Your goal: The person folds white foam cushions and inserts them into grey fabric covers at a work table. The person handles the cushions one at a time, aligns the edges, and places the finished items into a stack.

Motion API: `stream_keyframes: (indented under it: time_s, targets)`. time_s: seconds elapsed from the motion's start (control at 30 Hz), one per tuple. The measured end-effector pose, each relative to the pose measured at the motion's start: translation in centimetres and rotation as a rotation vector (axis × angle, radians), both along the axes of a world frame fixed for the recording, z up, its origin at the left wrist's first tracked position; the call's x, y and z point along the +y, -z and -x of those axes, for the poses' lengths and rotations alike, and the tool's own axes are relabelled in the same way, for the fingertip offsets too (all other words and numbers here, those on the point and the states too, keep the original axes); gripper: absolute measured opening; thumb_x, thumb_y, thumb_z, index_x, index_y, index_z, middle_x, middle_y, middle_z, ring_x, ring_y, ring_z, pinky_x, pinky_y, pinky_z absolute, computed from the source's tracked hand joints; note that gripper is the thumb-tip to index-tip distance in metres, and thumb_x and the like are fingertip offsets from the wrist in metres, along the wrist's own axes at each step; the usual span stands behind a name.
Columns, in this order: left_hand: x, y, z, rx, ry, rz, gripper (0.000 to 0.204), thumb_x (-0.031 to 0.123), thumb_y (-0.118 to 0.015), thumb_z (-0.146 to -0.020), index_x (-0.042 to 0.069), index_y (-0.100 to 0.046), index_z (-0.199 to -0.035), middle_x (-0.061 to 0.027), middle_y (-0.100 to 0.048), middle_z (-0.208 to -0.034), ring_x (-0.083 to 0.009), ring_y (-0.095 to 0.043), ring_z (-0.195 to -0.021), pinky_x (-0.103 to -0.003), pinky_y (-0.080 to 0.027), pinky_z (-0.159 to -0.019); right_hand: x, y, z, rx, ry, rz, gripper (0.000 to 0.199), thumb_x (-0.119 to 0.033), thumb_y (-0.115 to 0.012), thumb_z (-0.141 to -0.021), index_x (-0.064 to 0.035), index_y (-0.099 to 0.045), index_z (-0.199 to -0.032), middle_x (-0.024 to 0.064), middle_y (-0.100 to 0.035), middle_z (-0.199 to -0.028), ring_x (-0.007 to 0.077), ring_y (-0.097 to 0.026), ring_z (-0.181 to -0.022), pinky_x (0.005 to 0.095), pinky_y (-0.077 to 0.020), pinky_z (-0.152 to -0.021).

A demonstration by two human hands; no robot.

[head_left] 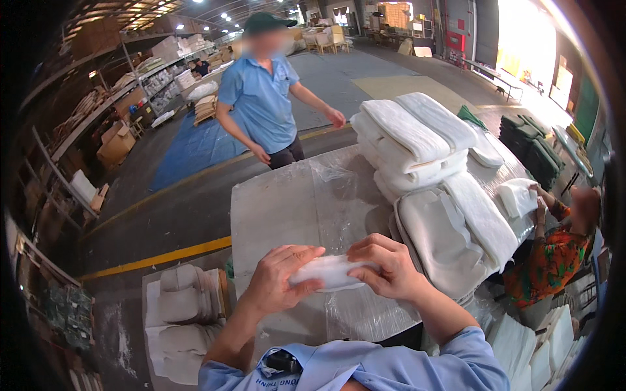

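Between my two hands is a small rolled piece of white padding [331,272], held level above the near edge of the work table [277,208]. My left hand [285,277] grips its left end, thumb below and fingers over the top. At the other end my right hand [385,266] pinches it between thumb and curled fingers. Just right of my right hand lie folded white and grey-white pads [450,234]. Behind those rises a tall stack of thick white padding [411,140]. Clear plastic film [339,189] covers part of the tabletop.
Across the table stands a person in a blue shirt [261,98]. At the right, another person in a patterned top [551,264] handles a white piece [518,197]. Stacked pads [186,313] lie low at my left. Dark green bundles [531,150] sit beyond the table.
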State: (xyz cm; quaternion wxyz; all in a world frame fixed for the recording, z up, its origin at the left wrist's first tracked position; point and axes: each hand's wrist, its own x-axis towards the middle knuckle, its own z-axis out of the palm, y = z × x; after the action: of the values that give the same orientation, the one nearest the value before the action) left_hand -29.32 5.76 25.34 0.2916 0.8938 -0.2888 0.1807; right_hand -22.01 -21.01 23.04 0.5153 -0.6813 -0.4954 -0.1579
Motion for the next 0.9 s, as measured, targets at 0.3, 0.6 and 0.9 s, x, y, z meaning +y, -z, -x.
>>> stream_keyframes:
  time_s: [0.3, 0.6, 0.9]
  targets:
    - [-1.9, 0.8, -0.5, -0.031, -0.022, 0.225, 0.032, 0.030, -0.076, -0.097, 0.006, -0.079, -0.118, -0.0132, -0.079, -0.103, -0.0294, -0.075, -0.092, -0.038, -0.058, -0.080, -0.3, -1.7, 0.7, 0.022, 0.110, 0.132, 0.016, -0.015, -0.083, -0.088, -0.0032, -0.074, -0.095, 0.0116, -0.071, -0.089, 0.0291, -0.070, -0.080, 0.0380, -0.0563, -0.069]
    - [-3.2, -0.3, 0.2, 0.272, -0.204, 0.313, 0.032, 0.030, -0.067, -0.104, 0.000, -0.079, -0.105, -0.0180, -0.076, -0.090, -0.0307, -0.072, -0.079, -0.038, -0.055, -0.072, -0.3, -3.2, 0.7, 0.379, 0.163, 0.209, 0.015, -0.012, -0.076, -0.095, 0.0015, -0.072, -0.089, 0.0106, -0.065, -0.076, 0.0217, -0.063, -0.063, 0.0345, -0.0488, -0.058]
    - [-3.5, -0.2, 0.0, 0.536, -0.271, 0.442, 0.034, 0.029, -0.065, -0.105, -0.003, -0.075, -0.098, -0.0093, -0.069, -0.073, -0.0122, -0.061, -0.071, -0.033, -0.050, -0.065, 0.1, -2.4, -1.0, 0.763, 0.037, 0.359, 0.023, -0.018, -0.071, -0.097, 0.0015, -0.070, -0.086, 0.0042, -0.062, -0.069, 0.0093, -0.055, -0.064, 0.0321, -0.0458, -0.059]
